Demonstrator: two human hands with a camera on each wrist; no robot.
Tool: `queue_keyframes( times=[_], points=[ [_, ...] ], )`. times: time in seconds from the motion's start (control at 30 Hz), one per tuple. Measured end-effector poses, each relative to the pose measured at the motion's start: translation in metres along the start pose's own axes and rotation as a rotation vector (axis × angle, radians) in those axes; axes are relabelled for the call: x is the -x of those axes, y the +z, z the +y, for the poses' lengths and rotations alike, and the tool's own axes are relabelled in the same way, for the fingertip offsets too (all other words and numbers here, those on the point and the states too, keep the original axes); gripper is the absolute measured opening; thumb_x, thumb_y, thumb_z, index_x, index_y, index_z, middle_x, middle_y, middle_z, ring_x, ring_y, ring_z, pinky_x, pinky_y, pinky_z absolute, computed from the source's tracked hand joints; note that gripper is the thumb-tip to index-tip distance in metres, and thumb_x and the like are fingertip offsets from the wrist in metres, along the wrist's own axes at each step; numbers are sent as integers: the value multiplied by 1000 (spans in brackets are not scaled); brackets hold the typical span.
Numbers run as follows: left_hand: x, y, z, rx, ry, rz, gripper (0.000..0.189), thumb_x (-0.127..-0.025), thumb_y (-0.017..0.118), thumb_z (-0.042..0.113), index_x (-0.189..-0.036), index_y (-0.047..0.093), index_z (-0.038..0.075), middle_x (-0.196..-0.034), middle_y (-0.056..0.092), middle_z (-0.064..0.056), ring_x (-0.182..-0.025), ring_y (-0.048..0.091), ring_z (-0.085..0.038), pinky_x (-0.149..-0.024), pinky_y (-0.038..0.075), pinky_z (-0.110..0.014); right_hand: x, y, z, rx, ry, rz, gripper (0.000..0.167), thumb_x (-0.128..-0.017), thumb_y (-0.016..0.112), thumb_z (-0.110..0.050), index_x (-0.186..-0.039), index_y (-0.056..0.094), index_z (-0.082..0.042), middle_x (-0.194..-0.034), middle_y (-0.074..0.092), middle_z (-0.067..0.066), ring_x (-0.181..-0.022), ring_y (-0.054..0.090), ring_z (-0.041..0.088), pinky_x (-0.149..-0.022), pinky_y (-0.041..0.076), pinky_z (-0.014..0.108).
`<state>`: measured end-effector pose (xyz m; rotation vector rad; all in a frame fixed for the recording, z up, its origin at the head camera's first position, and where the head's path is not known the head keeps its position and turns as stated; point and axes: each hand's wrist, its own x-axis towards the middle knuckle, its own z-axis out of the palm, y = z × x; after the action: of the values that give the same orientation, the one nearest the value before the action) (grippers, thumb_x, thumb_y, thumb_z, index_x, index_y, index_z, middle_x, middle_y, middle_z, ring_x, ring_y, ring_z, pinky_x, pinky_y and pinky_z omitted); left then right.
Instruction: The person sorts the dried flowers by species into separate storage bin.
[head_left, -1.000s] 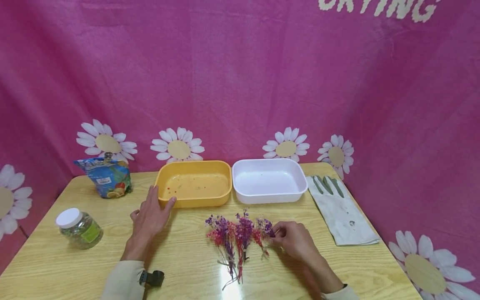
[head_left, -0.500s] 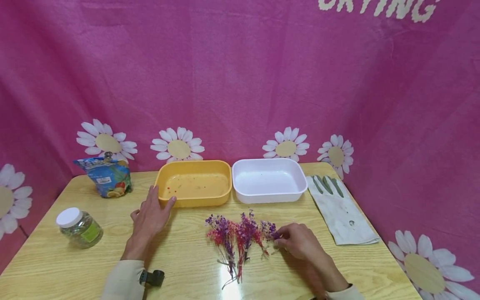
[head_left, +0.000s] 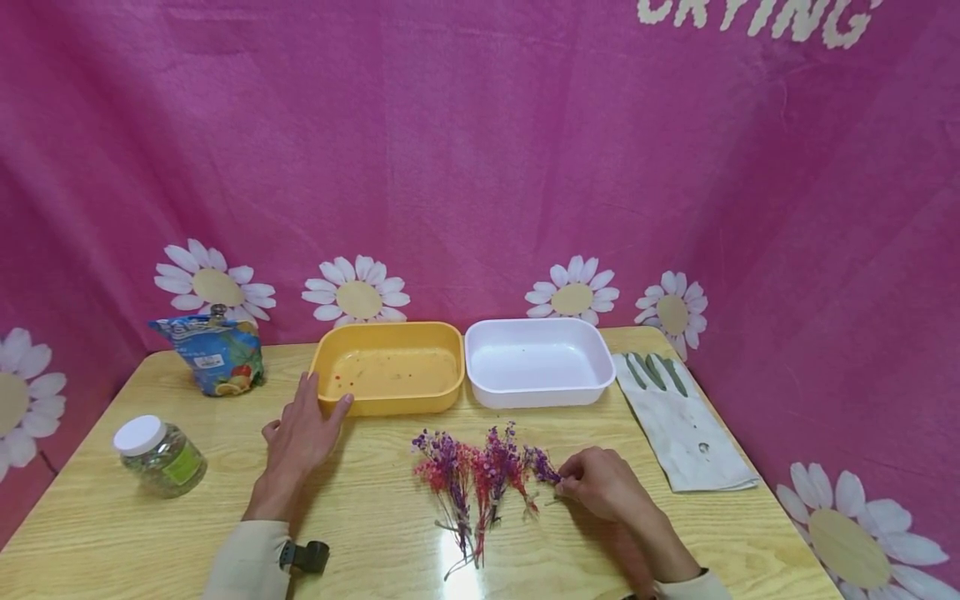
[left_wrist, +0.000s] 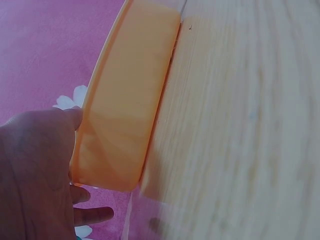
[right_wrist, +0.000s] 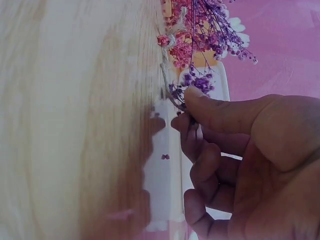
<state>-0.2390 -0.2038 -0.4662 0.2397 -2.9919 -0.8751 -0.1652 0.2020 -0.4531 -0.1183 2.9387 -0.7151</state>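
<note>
My right hand (head_left: 600, 487) pinches a purple sprig (head_left: 542, 467) beside the flower bunch (head_left: 472, 475); my left hand (head_left: 300, 433) rests flat, fingers relaxed, touching the yellow tray (head_left: 387, 369) on the desk (head_left: 375, 533).

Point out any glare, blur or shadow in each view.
Head view: sharp, with a bright glare patch on the table below the dried flowers. Left wrist view: the yellow tray and wood grain are smeared soft. Right wrist view: table blurred, right hand dim and casting a shadow, purple sprig fairly crisp.
</note>
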Motion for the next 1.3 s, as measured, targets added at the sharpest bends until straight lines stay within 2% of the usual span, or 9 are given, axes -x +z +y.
queue_keyframes(
  times=[0.07, 0.27, 0.47, 0.67, 0.8, 1.03, 1.17, 1.3],
  points=[
    [0, 0, 0, 0, 3, 2, 91, -93, 33, 69, -156, 4, 10, -163, 1, -16, -138, 26, -48, -97, 18, -66, 0, 0, 0, -8, 14, -11, 3, -77, 78, -20, -77, 76, -22, -76, 70, -7, -70, 60, 11, -70, 48, 34],
    [0, 1, -3, -5, 26, 16, 91, -93, 31, 70, -156, 4, 10, -163, 2, -16, -137, 28, -49, -95, 19, -66, 0, 1, -1, -33, 36, -10, 13, -78, 78, -23, -67, 71, -25, -66, 66, -10, -60, 53, 8, -61, 43, 29],
    [0, 1, -2, -5, 28, 9, 92, -93, 30, 70, -156, 3, 9, -163, 2, -16, -137, 28, -49, -95, 19, -66, -3, 2, 0, -63, 72, 6, 20, -70, 84, -31, -66, 67, -23, -66, 64, -9, -61, 53, 9, -60, 41, 27],
    [0, 2, -2, -3, 15, 7, 91, -93, 31, 69, -156, 2, 10, -163, 2, -16, -137, 28, -48, -95, 18, -65, -4, 4, 0, -86, 74, 21, 32, -66, 86, -36, -67, 60, -18, -67, 60, -6, -62, 51, 12, -59, 40, 27],
    [0, 2, -1, -4, 11, 11, 90, -94, 31, 69, -156, 2, 11, -163, 2, -16, -137, 29, -48, -95, 19, -64, -5, 3, -2, -130, 82, 32, 30, -68, 86, -33, -68, 60, -18, -67, 59, -5, -61, 50, 13, -59, 40, 27],
    [0, 4, 0, -4, 12, 20, 90, -93, 33, 68, -156, 4, 11, -163, 4, -16, -136, 30, -47, -95, 19, -65, -4, 0, -7, -283, 68, 69, 18, -75, 82, -24, -72, 65, -17, -68, 61, -4, -63, 52, 12, -59, 43, 26],
    [0, 4, 0, 0, 13, 21, 90, -93, 33, 69, -156, 5, 11, -163, 5, -17, -136, 30, -47, -95, 19, -65, -4, -3, -9, -372, 49, 59, 6, -83, 74, -20, -82, 72, -15, -78, 68, -5, -72, 58, 10, -66, 47, 26],
    [0, 4, 0, 1, 11, 20, 90, -93, 33, 68, -156, 5, 10, -163, 5, -17, -136, 30, -48, -96, 18, -65, -3, -5, -9, -428, 41, 46, 10, -87, 69, -17, -93, 74, -10, -87, 72, -1, -79, 63, 11, -70, 51, 27]
  ],
)
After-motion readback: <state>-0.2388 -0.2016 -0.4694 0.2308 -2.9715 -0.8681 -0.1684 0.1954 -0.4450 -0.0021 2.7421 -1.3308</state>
